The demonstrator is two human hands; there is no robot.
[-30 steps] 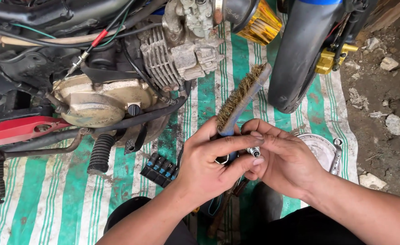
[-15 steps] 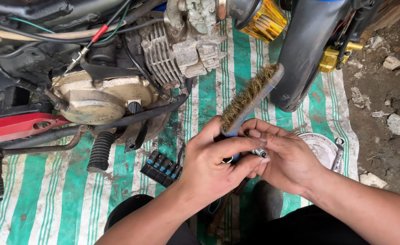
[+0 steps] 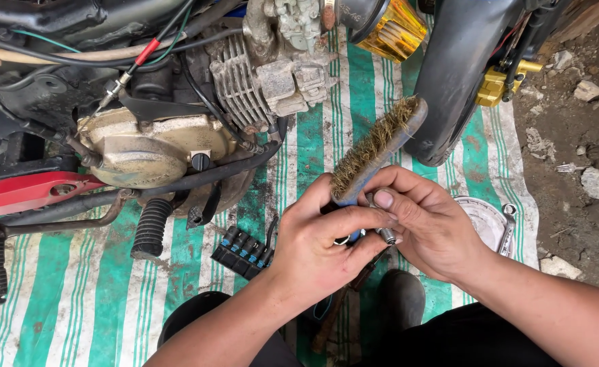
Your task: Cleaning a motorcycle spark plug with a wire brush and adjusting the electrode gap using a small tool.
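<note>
wire brush (image 3: pixel 374 146) in left hand (image 3: pixel 320 245), now tilted slightly higher

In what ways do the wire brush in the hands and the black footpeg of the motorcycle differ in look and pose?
The wire brush has brass-coloured bristles on a grey handle, while the footpeg is black ribbed rubber. The wire brush is held off the ground in the left hand, with the right hand touching it; the footpeg is touched by no hand and sits on the motorcycle's frame. The wire brush tilts up to the right; the footpeg points downward. Both are long and narrow.
</note>
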